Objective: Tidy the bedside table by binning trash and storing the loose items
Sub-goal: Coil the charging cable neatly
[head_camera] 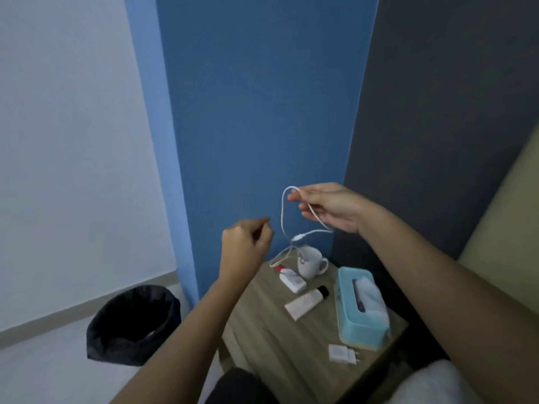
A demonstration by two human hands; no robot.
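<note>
step: coiling cable [287, 225] | right hand [329, 207] pinches it, left hand [245, 246] curled, empty | next: gather hanging end

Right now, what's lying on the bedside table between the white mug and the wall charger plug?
In the head view, a white tube with a black cap lies between the mug and the charger plug.

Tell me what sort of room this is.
Probably a bedroom: a small wooden bedside table carrying a teal tissue box and white mug, with a black-lined bin beside it.
</note>
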